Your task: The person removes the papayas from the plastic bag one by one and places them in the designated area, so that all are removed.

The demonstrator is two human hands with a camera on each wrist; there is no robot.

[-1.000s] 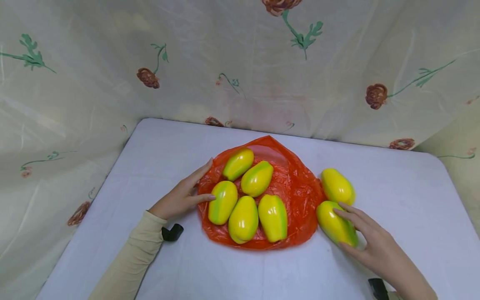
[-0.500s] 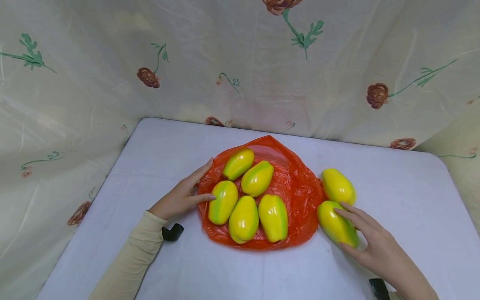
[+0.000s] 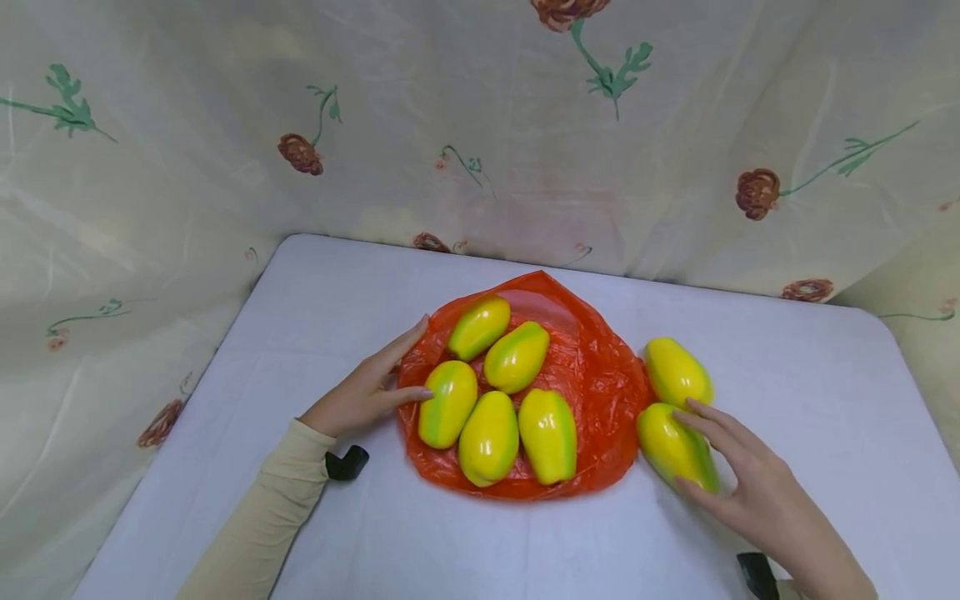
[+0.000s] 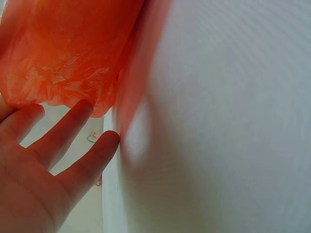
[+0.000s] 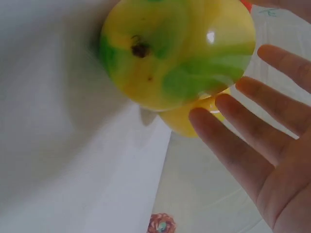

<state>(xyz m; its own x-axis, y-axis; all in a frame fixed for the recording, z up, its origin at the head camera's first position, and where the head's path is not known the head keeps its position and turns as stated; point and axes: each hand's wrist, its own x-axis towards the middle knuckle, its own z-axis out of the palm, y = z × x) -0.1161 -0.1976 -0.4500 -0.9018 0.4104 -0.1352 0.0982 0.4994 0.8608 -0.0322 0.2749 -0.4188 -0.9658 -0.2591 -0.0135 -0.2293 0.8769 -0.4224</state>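
Note:
A red plastic bag [image 3: 600,383] lies spread on the white table, with several glossy yellow-green papayas [image 3: 487,439] on it. My left hand [image 3: 367,396] rests along the bag's left edge, its thumb reaching over to the leftmost papaya [image 3: 447,406]. In the left wrist view its fingers are spread and fairly straight, right at the crinkled bag [image 4: 68,48]. On the right, my right hand [image 3: 765,492] has loose, extended fingers around the near papaya [image 3: 675,450]. The right wrist view shows straight fingers beside that papaya [image 5: 180,53]. Another papaya [image 3: 677,372] lies just behind it.
The white table [image 3: 360,533] has a far edge against a pale floral curtain [image 3: 510,133]. A black strap piece [image 3: 347,463] shows by the left wrist and another [image 3: 757,575] by the right wrist.
My right hand's fingers have eased slightly outward on the near papaya. The left hand, bag and papayas hold their places; the head view has shifted a little.

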